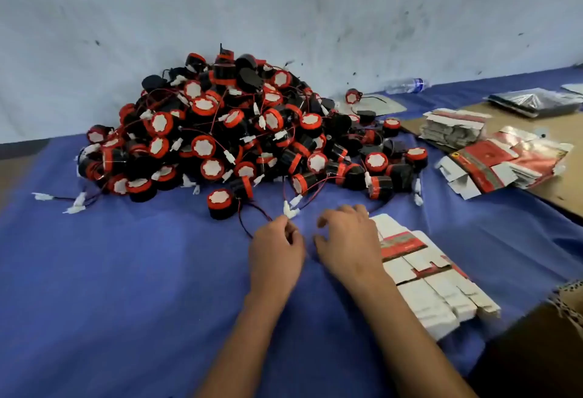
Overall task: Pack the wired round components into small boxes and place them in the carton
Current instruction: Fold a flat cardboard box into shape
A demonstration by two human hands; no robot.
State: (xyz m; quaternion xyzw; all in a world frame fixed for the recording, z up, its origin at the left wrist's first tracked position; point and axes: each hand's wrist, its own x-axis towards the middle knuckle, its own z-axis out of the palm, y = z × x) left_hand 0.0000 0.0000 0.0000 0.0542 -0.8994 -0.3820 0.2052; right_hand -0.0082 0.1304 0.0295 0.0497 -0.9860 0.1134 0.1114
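Left hand: the left hand [275, 251] lies on the blue cloth [110, 271], its fingertips pinching the thin red and black wire [252, 208] near a white plastic connector [289, 212].
Right hand: the right hand [345, 240] hovers just beside it, fingers loosely spread and bent, holding nothing, partly over the stack of flat white and red cardboard boxes [429, 284].
Writing: print on the flat boxes is too blurred to read.
Nearest component: a black round component with red rim and white face [220, 203] stands alone in front of the pile.
Pile: the heap of black and red wired round components [239, 132] rests against the pale wall [284, 3].
Right side: more unfolded red and white boxes [504, 158] lie on brown cardboard [561, 189].
Far: a clear plastic bottle with blue label [407, 85] lies by the wall; its label is unreadable.
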